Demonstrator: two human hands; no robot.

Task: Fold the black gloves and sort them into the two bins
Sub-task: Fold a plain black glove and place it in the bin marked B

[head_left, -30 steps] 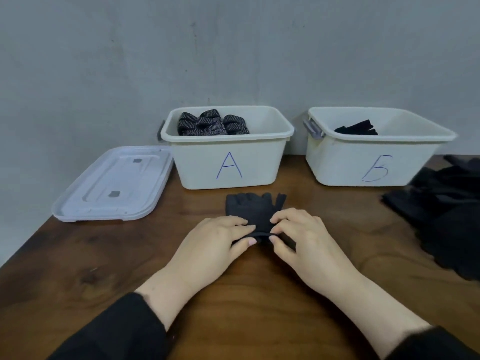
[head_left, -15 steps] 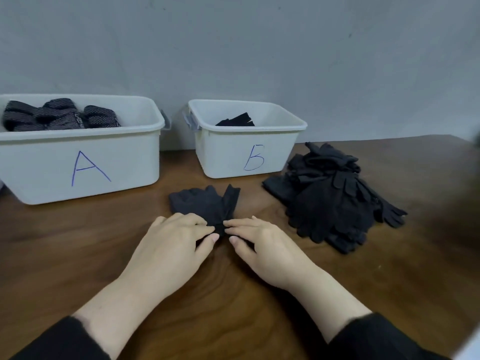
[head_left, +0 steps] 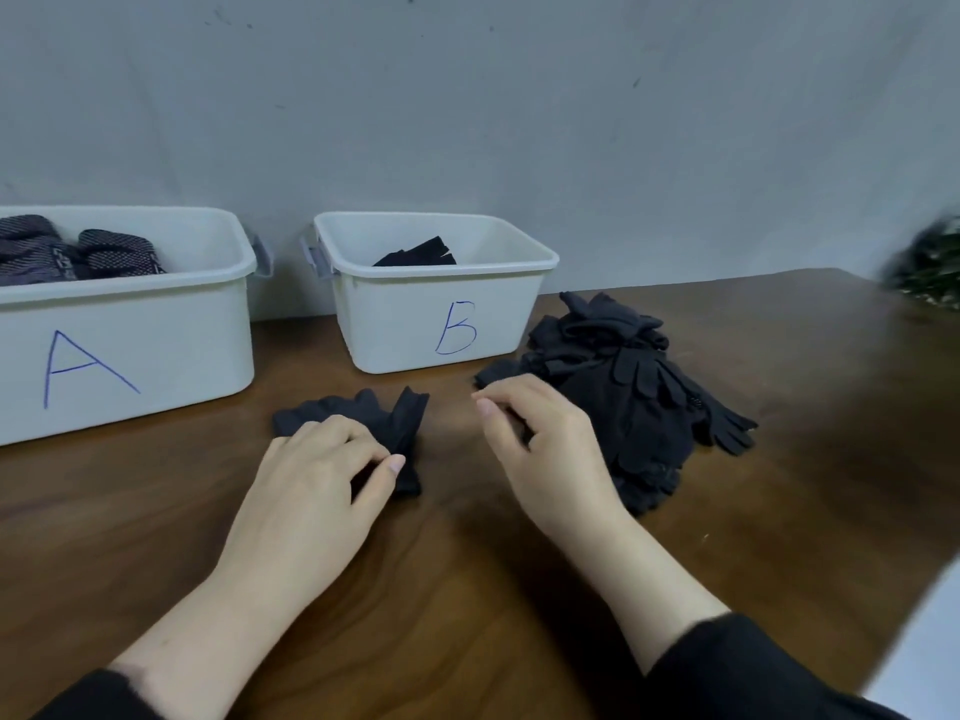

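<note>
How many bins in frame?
2. Bin A sits at the left, cut off by the frame edge, patterned gloves inside. Bin B is right of it, beside the glove pile. None seem hidden.

The desk (head_left: pixel 779 381) is dark brown wood with a visible grain and a smooth, slightly glossy finish. Bin A (head_left: pixel 156 350) and bin B (head_left: pixel 395 324) are white smooth plastic. The glove (head_left: pixel 384 415) and the pile (head_left: pixel 623 397) are matt black cloth. The wall (head_left: pixel 467 122) is matt grey.
</note>
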